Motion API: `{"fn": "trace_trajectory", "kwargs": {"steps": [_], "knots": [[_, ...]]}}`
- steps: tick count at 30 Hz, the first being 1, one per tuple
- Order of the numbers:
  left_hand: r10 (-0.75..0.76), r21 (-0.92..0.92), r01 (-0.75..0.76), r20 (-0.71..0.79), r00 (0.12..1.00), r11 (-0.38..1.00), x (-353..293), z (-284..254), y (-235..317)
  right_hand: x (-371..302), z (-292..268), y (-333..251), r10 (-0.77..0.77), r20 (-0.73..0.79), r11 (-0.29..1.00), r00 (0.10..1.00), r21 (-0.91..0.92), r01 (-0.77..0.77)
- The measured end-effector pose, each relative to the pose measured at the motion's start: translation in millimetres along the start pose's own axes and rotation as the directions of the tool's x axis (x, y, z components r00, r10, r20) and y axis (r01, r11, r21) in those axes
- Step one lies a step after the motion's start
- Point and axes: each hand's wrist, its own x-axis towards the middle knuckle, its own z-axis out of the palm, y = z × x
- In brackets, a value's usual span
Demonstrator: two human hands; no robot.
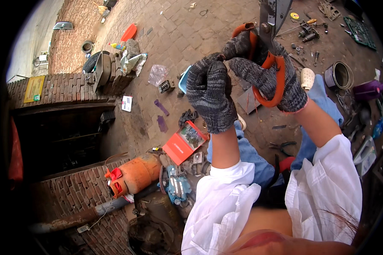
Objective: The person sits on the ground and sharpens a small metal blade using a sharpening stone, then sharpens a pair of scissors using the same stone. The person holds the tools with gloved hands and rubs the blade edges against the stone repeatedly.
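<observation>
Both my hands wear grey-black knitted gloves. In my right hand (287, 87) is a pair of shears with orange loop handles (280, 80) and dark metal blades (270, 21), which point up past the top edge of the picture. My right fingers pass through the loops; its thumb reaches toward the left hand. Close beside it, my left hand (210, 89) is closed in a pinch, fingertips near the far handle loop. Whatever those fingertips hold is too small to make out. Beyond the left hand, part of a blue tray (184, 79) shows.
An orange gas cylinder (140, 173) lies at lower left near an open red box (176, 148). Pliers (284, 147) rest by my feet. To the right stand an open tin (338, 75), a purple container (369, 90) and a green tool case (359, 32). Metal parts litter the brick paving.
</observation>
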Motion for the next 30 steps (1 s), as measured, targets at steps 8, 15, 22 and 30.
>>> {"fn": "trace_trajectory", "kwargs": {"steps": [8,15,22,30], "knots": [[-0.092,-0.11,0.085,-0.055,0.994,0.99,2,4,3,4,5,12,-0.097,-0.027,0.987,0.995,0.123,0.1],[0.273,0.049,-0.27,-0.069,0.96,0.962,7,-11,-1,17,-12,-21,0.222,0.252,0.974,0.942,-0.103,-0.202],[0.475,0.068,-0.472,-0.033,0.879,0.879,13,-34,-6,-1,-17,-4,-0.006,0.332,0.987,0.943,-0.148,0.059],[0.516,0.052,-0.513,-0.08,0.853,0.857,10,-37,-2,-2,-17,-10,-0.063,0.317,0.98,0.946,-0.159,0.119]]}}
